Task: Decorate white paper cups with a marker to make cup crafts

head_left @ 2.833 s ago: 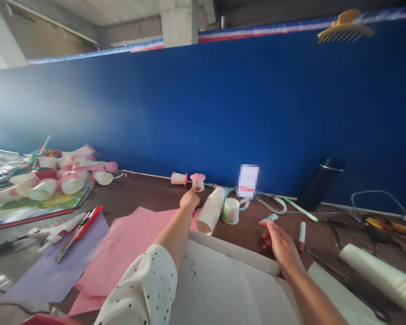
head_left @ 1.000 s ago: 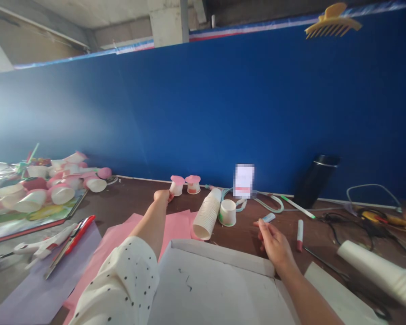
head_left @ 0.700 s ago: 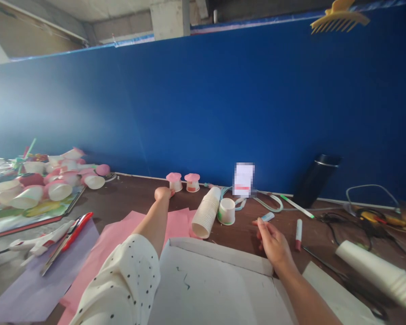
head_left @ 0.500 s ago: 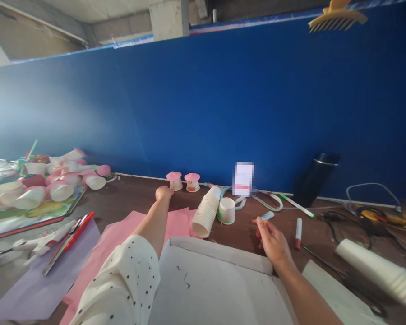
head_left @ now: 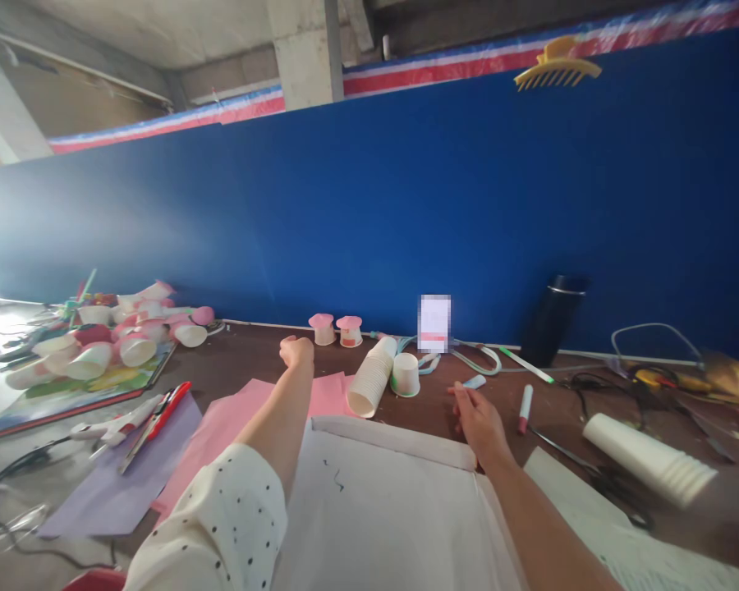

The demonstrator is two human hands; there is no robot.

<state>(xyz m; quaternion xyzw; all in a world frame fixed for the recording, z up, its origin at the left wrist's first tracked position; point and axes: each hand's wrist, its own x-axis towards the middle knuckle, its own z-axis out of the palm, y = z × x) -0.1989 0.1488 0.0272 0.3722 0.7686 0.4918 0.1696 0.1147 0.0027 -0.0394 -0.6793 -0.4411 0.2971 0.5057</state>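
Observation:
My left hand (head_left: 296, 350) hangs above the brown table with its fingers curled and nothing in them, a short way in front of two small paper cups capped in pink (head_left: 322, 328) (head_left: 349, 330) that stand by the blue wall. My right hand (head_left: 475, 414) rests near the far edge of a flat white cardboard box (head_left: 382, 501) and pinches a small light-blue piece (head_left: 474, 382). A lying stack of paper cups (head_left: 369, 378) and a single upright cup (head_left: 405, 374) sit between the hands.
Pink paper (head_left: 222, 435) and lilac paper (head_left: 123, 476) lie at left with a red utility knife (head_left: 157, 413) and a glue gun (head_left: 114, 424). A tray heaped with decorated cups (head_left: 98, 345) is far left. Markers (head_left: 523, 408), a black flask (head_left: 551, 320), cables and another cup stack (head_left: 646, 458) lie right.
My left hand stood the lying cup upright with a pink cap beside the other one, then let go and drew back slightly. My right hand kept its place.

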